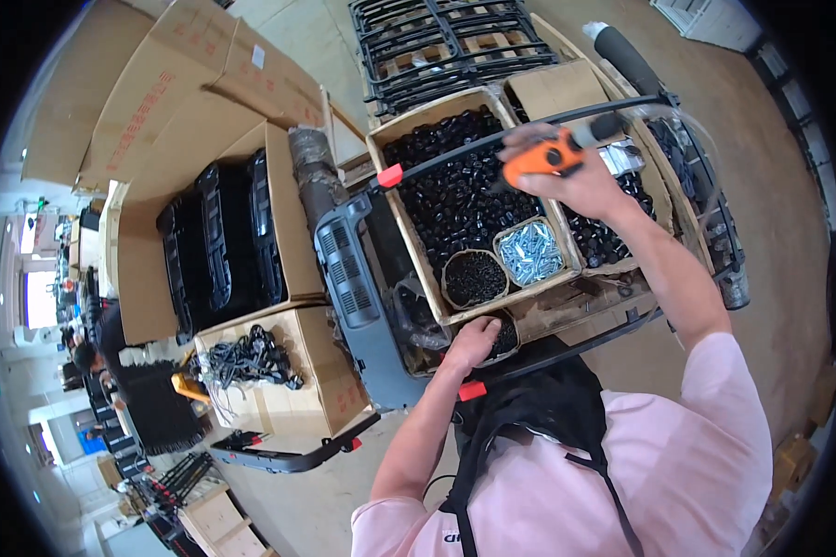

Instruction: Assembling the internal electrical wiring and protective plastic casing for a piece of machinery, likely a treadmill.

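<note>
My right hand [581, 181] is wrapped round an orange-and-black power screwdriver [555, 158], held over the far black rail [474, 148] of a frame. My left hand [472, 343] reaches to a small tub of black screws [504, 338] by the near edge of the big box; its fingers look curled together, and what they hold, if anything, is hidden. Just beyond are a tub of black screws [475, 278] and a tub of silver bolts [531, 252]. Both stand in a cardboard box [416, 262] with many glossy black plastic parts [455, 176].
Left of the box, a grey vented panel [348, 278] joins the frame, whose rail ends carry red caps [391, 175]. Farther left, a carton [144, 269] holds black moulded parts; cables [255, 360] lie on another carton. Black metal frames [455, 42] are stacked beyond. A clear hose [711, 153] curves at right.
</note>
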The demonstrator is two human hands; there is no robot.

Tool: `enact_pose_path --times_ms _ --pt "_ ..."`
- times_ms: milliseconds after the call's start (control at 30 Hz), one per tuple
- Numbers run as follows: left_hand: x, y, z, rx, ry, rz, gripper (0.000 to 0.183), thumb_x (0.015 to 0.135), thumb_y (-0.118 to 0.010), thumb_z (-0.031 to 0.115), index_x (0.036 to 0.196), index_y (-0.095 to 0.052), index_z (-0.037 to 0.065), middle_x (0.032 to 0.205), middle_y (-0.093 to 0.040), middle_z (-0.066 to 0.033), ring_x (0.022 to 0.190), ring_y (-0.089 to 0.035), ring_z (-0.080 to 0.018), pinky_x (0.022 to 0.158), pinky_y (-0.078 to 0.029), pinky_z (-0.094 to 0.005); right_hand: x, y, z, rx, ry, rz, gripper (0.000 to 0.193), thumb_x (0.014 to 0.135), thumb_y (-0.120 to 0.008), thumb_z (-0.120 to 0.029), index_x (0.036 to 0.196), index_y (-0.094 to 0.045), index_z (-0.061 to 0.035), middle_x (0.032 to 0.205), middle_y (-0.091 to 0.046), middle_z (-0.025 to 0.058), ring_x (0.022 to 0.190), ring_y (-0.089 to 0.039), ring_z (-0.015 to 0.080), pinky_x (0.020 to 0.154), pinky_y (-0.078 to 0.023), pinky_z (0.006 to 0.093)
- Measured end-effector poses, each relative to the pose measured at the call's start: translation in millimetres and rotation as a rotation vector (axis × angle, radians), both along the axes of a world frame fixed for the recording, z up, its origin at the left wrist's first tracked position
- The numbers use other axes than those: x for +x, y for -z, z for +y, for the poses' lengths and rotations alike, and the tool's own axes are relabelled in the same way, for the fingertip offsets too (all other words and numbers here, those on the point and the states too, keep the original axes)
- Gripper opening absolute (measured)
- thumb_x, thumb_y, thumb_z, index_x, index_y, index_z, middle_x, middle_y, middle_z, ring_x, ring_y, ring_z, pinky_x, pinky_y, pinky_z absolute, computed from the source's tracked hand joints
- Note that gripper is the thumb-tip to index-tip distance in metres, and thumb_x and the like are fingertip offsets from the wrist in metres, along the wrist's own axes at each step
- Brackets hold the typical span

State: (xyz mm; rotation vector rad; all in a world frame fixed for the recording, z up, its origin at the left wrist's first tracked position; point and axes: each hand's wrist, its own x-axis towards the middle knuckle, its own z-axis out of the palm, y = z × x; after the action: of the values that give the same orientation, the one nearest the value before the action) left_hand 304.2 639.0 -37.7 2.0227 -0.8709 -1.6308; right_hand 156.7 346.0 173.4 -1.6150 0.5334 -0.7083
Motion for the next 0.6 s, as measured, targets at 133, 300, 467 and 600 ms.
enact_pose_path --times_ms 133,300,467,600 --pt "10 -35 -67 -0.329 0.002 -0.290 0.034 0.102 -0.059 0.033 0.113 -0.072 0.003 0.091 -0.075 -0.0147 0.087 -0.072 -0.0282 0.082 -0.055 -0.0403 -80 31 13 0.068 0.237 0.078 0.053 0.084 -0.080 -0.015 0.132 -0.060 -0.0031 0.120 -0.072 0.0087 0.115 -0.067 0.0195 0.105 -0.052 0.0376" --pt "50 21 -153 -0.498 0.167 -0.678 0.038 0.094 -0.066 0.017 0.131 -0.061 0.014 0.116 -0.063 -0.0204 0.107 -0.066 -0.0412 0.092 -0.055 -0.0481 -119 44 52 0.289 0.347 0.023 0.060 0.079 -0.083 -0.020 0.131 -0.058 -0.0022 0.120 -0.071 0.0149 0.116 -0.066 0.0227 0.105 -0.052 0.0385" --pt "46 52 -206 -0.347 0.585 -0.808 0.040 0.092 -0.067 0.013 0.130 -0.054 0.008 0.123 -0.058 -0.0240 0.109 -0.066 -0.0419 0.089 -0.059 -0.0489 -146 47 71 0.367 0.397 0.121 0.061 0.080 -0.083 -0.022 0.132 -0.058 -0.0020 0.122 -0.070 0.0153 0.115 -0.066 0.0216 0.102 -0.053 0.0388" --pt "62 78 -220 -0.284 0.683 -0.873 0.023 0.097 -0.060 0.014 0.117 -0.056 0.004 0.117 -0.061 -0.0249 0.102 -0.071 -0.0413 0.082 -0.061 -0.0484 -144 50 67 0.371 0.416 0.105 0.058 0.081 -0.081 -0.016 0.131 -0.058 -0.0016 0.121 -0.070 0.0154 0.114 -0.067 0.0218 0.102 -0.054 0.0385"
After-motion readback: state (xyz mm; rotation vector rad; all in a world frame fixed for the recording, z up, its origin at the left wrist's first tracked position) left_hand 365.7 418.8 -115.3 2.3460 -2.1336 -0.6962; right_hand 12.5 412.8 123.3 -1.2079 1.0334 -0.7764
